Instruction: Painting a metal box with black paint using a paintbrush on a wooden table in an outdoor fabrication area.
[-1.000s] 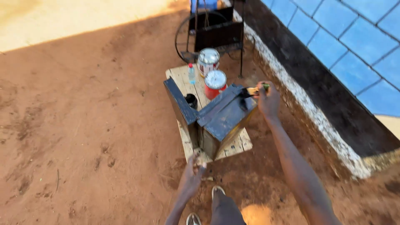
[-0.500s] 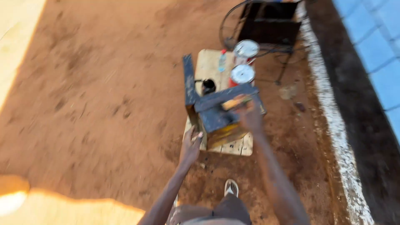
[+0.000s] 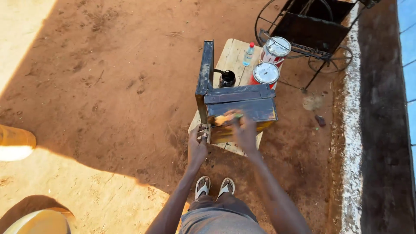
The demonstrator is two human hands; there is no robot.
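We had our left hand (image 3: 197, 147) gripping the near corner of the dark metal box (image 3: 236, 106) on the wooden pallet (image 3: 229, 56), while our right hand (image 3: 245, 130) closed around a brush (image 3: 223, 119) on its front. The top looked dark and coated; the yellowish lower front remained. Two paint tins (image 3: 271, 60) stood at one o'clock

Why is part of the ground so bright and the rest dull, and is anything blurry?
Head view: sunlight hits the ground at lower left, washing it out; a broad shadow covers the box, cans and both hands. The picture is mostly sharp; the right hand looks slightly smeared, the left hand crisp.
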